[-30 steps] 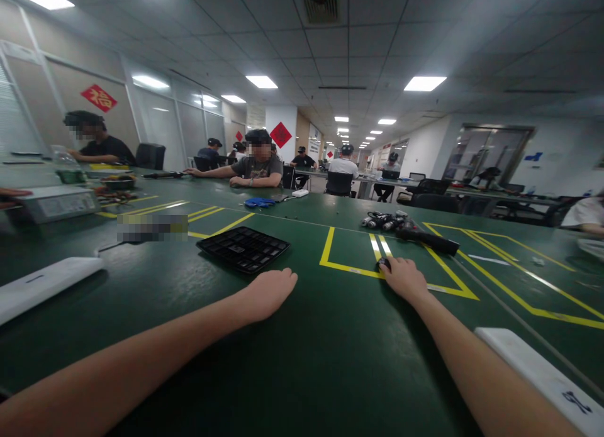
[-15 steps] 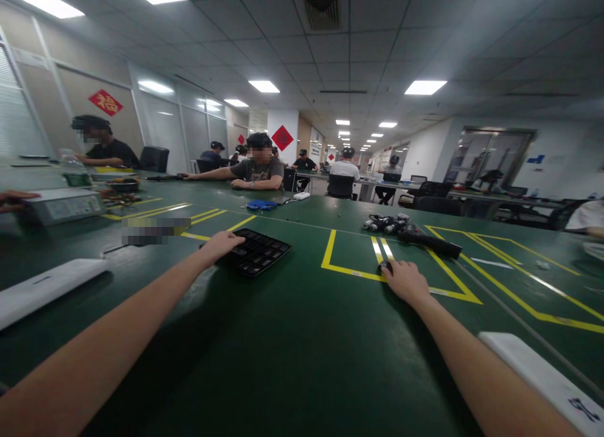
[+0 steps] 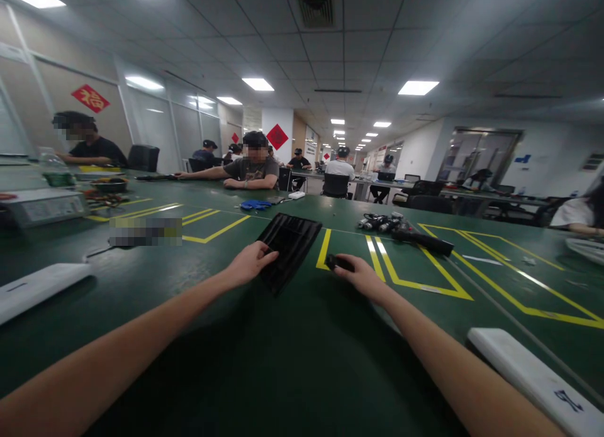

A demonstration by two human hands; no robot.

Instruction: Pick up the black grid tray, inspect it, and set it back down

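Observation:
My left hand [image 3: 248,264] is closed on the near left edge of a black compartment tray [image 3: 295,245], which it holds tilted up off the table. Dividers run across the tray; what lies in its compartments is too dark to make out. To the right, my right hand [image 3: 365,278] pinches a small black object [image 3: 333,261] between thumb and fingers, near the corner of a yellow tape outline [image 3: 324,248]. The object's kind does not show. A gap of table separates it from the tray.
Black cylindrical parts with cables [image 3: 380,222] and a black tube [image 3: 431,241] lie beyond my right hand. Blue gloves [image 3: 255,205] are at the far edge. White oblong cases [image 3: 42,289] flank my forearms. A person [image 3: 257,166] sits across the green table [image 3: 302,374].
My left hand has lifted and tilted the tray, bringing it to the right. My right hand has moved left toward it with the small black object. The view has turned slightly.

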